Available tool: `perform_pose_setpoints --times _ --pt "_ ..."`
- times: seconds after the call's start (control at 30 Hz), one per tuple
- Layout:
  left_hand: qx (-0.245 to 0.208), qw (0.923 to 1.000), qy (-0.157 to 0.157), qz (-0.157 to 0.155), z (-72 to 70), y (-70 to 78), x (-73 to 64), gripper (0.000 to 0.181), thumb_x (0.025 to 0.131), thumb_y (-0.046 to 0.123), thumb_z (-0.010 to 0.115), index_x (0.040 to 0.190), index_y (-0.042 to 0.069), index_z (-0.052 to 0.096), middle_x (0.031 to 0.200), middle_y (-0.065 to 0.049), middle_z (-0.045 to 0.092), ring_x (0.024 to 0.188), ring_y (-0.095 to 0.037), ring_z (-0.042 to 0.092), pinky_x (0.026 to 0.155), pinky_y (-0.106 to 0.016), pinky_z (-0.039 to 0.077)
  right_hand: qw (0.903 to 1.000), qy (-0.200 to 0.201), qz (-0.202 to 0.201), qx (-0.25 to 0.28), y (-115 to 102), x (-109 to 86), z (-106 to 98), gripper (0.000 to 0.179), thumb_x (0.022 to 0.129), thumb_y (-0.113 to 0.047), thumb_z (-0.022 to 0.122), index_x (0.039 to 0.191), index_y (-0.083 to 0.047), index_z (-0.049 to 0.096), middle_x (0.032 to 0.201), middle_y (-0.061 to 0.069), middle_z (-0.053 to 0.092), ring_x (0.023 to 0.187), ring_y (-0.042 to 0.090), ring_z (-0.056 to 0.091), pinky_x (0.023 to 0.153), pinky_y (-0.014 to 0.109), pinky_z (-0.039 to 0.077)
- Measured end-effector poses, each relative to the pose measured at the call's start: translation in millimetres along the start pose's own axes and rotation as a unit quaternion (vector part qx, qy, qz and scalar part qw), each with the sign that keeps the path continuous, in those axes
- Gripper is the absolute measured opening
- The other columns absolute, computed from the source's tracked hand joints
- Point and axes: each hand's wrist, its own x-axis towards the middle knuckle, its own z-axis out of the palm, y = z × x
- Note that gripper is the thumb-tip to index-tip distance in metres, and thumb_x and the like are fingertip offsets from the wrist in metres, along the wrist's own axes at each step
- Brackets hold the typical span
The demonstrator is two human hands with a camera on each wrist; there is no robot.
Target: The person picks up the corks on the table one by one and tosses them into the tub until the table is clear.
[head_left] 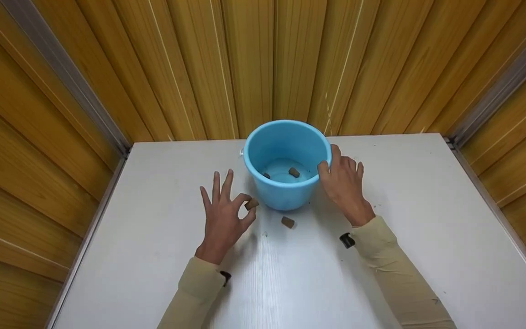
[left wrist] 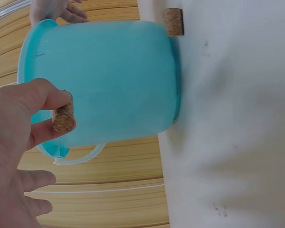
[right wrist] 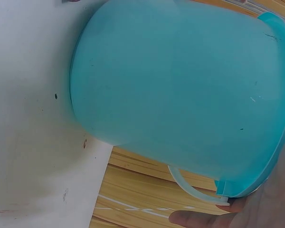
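A light blue bucket (head_left: 286, 196) stands upright on the white table. My left hand (head_left: 223, 219) pinches a cork (head_left: 252, 204) between thumb and forefinger, just left of the bucket's front, its other fingers spread; the left wrist view shows this cork (left wrist: 63, 118) in front of the bucket wall. My right hand (head_left: 344, 187) grips the bucket's rim on the right side, thumb over the edge. Inside the bucket lie two corks, one (head_left: 294, 172) in plain sight and one (head_left: 266, 175) partly hidden by the rim. Another cork (head_left: 287, 222) lies on the table before the bucket.
The white table (head_left: 153, 192) reaches back to a wood-patterned wall (head_left: 272, 68), with similar panels on the left and right. A whitish handle (left wrist: 80, 159) hangs at the bucket's side. Small dark specks mark the tabletop.
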Motion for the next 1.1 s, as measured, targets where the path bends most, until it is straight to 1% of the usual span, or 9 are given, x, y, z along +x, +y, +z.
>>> perform_pose_setpoints --times 0.1,0.4,0.53,0.67,0.8,0.97,1.1 --pt "-0.006 0.9999 0.011 0.0 -3.4 2.3 4.8 0.021 0.088 0.03 0.086 0.107 0.021 0.083 0.165 -0.021 0.041 0.157 -0.05 0.021 0.115 -0.081 0.012 1.0 -0.004 0.002 0.001 0 0.0 0 0.06 0.106 -0.034 0.036 0.157 -0.002 0.035 0.136 0.029 0.06 0.131 0.051 0.045 0.109 0.071 0.018" --pt "-0.023 0.9977 0.063 0.012 -16.1 12.4 21.9 0.029 0.089 0.031 0.085 0.114 0.017 0.082 0.164 -0.022 0.042 0.156 -0.05 0.025 0.114 -0.082 0.014 1.0 -0.003 0.002 0.005 -1 1.1 -1 0.059 0.106 -0.033 0.038 0.157 -0.003 0.035 0.136 0.029 0.06 0.132 0.051 0.044 0.112 0.072 0.013" --pt "-0.034 0.9959 0.081 0.02 -20.2 17.8 28.8 0.03 0.089 0.031 0.086 0.116 0.018 0.081 0.163 -0.022 0.043 0.156 -0.05 0.025 0.114 -0.081 0.014 1.0 -0.006 0.006 0.005 -1 0.9 0 0.059 0.106 -0.033 0.037 0.157 -0.003 0.035 0.137 0.029 0.059 0.133 0.051 0.043 0.112 0.072 0.014" --pt "-0.039 0.9949 0.088 0.028 -20.8 23.4 34.9 0.028 0.091 0.031 0.084 0.115 0.018 0.081 0.163 -0.021 0.044 0.155 -0.049 0.026 0.114 -0.081 0.014 1.0 0.003 0.003 0.007 -1 -0.1 0 0.058 0.105 -0.031 0.037 0.156 -0.002 0.038 0.134 0.028 0.062 0.131 0.051 0.045 0.111 0.072 0.016" --pt "-0.049 0.994 0.095 0.026 -19.1 29.0 40.6 0.025 0.092 0.03 0.083 0.114 0.018 0.079 0.162 -0.021 0.046 0.155 -0.048 0.028 0.114 -0.081 0.015 1.0 0.005 -0.001 0.006 -1 -0.1 0 0.059 0.105 -0.031 0.036 0.157 -0.003 0.038 0.131 0.027 0.063 0.128 0.05 0.047 0.109 0.071 0.018" --pt "-0.053 0.9938 0.095 0.024 -16.5 33.9 50.1 0.026 0.092 0.031 0.083 0.114 0.018 0.079 0.16 -0.02 0.047 0.154 -0.048 0.03 0.115 -0.08 0.017 1.0 -0.007 0.005 0.004 -2 0.2 0 0.06 0.106 -0.032 0.036 0.158 -0.002 0.035 0.135 0.028 0.061 0.131 0.05 0.045 0.111 0.071 0.015" --pt "-0.053 0.9941 0.091 0.028 -15.3 37.0 58.2 0.026 0.093 0.032 0.082 0.115 0.019 0.078 0.161 -0.02 0.047 0.153 -0.048 0.032 0.115 -0.08 0.017 0.9999 -0.007 0.006 0.006 -1 0.5 -1 0.06 0.106 -0.032 0.035 0.158 -0.002 0.035 0.136 0.029 0.06 0.133 0.051 0.044 0.113 0.073 0.013"
